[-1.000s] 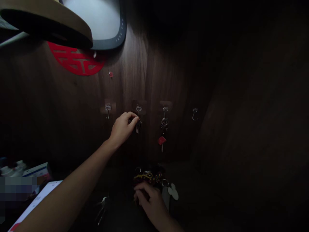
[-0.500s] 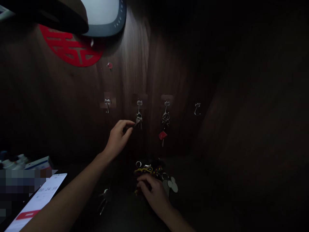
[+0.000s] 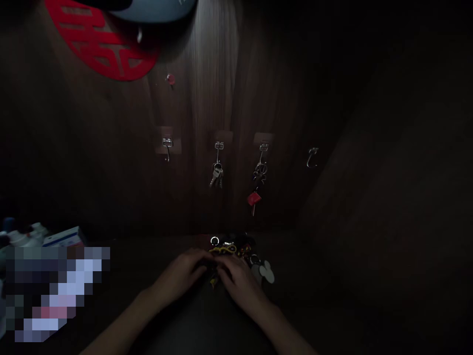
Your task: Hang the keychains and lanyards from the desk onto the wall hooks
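Across the middle of the frame, four metal hooks run along a dark wood-grain panel (image 3: pixel 212 74). Second hook (image 3: pixel 218 150): a bunch of silver keys (image 3: pixel 217 175) hangs from its ring. Third hook (image 3: pixel 263 151): a cluster of rings (image 3: pixel 260 171) with a red tag (image 3: pixel 254 198) below. Plain panel lies between these and the hands; I read good height there. Far right hook (image 3: pixel 312 158) stands well apart, close to deep shadow where I lose the edges.

Lower left, my nearest side obstacles: white bottles (image 3: pixel 38 230) beside a carton (image 3: pixel 68 237), then a blurred-out patch. Upper left, a red paper cut-out (image 3: pixel 121 63), partly behind a blue-grey rounded object (image 3: pixel 166 12) cut by the top edge.

Lower centre, a heap of keyrings and cords (image 3: pixel 224 250) rests on the dark surface (image 3: pixel 207 330), near the foot of the panel. A white mouse-head tag (image 3: pixel 266 272) sits at its right.

Left hand (image 3: pixel 181 275) slants in from below, wrist low, fingers bent, thumb-to-index gap narrow. Right hand (image 3: pixel 238 281) mirrors it, likewise narrow. Fingertips meet or nearly so at the heap's near side; I cannot tell whether either grips anything.
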`<act>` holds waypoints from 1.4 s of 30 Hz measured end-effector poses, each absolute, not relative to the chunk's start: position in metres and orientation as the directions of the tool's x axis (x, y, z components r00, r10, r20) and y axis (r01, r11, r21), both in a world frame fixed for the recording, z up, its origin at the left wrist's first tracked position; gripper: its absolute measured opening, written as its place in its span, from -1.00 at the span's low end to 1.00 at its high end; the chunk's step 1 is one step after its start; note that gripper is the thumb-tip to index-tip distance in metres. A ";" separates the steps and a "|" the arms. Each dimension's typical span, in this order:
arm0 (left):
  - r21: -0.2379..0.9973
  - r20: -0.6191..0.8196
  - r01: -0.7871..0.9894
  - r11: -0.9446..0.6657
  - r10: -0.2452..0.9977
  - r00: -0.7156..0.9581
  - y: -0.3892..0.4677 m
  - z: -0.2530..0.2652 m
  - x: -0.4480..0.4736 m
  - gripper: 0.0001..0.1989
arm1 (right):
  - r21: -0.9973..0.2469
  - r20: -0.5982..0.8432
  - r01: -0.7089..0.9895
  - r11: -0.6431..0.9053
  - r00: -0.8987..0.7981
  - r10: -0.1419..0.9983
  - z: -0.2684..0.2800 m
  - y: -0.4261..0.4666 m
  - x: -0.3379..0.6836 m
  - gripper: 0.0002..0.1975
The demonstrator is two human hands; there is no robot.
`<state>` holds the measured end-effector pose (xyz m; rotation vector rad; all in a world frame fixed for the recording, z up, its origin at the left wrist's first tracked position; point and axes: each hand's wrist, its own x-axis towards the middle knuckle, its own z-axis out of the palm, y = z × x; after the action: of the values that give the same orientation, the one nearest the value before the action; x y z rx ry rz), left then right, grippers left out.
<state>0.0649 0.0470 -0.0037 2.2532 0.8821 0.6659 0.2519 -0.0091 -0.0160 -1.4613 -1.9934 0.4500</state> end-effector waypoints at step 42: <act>0.791 0.052 0.528 -0.308 0.894 0.444 0.007 -0.008 0.049 -0.84 | -0.821 0.403 0.512 0.253 0.204 0.892 -0.014 -0.005 0.262 -0.78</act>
<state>0.0492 0.0066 -0.0083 1.9783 1.1917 0.6497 0.2617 -0.0047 -0.0140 -1.4002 -1.4508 0.4457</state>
